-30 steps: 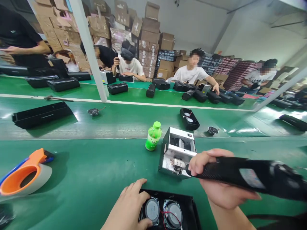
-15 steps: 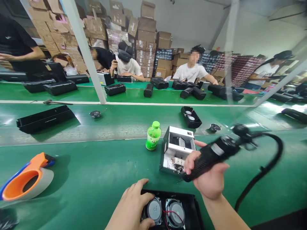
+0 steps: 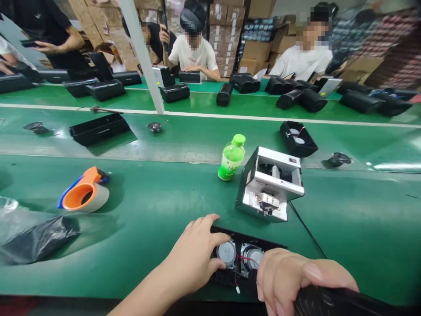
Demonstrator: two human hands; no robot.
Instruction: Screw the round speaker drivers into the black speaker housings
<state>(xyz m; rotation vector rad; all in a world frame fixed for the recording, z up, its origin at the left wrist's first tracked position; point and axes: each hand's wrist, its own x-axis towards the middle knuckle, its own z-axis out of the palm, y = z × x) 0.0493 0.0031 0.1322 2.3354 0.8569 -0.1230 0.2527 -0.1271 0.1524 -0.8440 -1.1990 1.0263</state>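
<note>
A black casing [image 3: 269,242] with two round speakers lies at the bottom centre, near the table's front edge. My left hand [image 3: 197,252] grips its left end, thumb and fingers around the left speaker [image 3: 226,253]. Wrapped round a black power tool [image 3: 332,302], my right hand [image 3: 296,274] is at the casing's right side, partly covering the right speaker [image 3: 252,256]. The tool's tip is hidden or blurred. Red wires and a small white connector [image 3: 238,289] hang over the casing's front. A white and black machine [image 3: 279,177] stands behind.
A green bottle [image 3: 232,159] stands beside the machine. To the left lie an orange tape dispenser [image 3: 86,193] and a dark plastic bag [image 3: 42,237]. Farther back are a black casing [image 3: 100,130], loose speakers and another open casing [image 3: 298,139]. People work across the table.
My right hand has come down and towards me with the tool, turning it over to the casing's right side. My left hand still holds the casing. The view has tilted down and shifted left.
</note>
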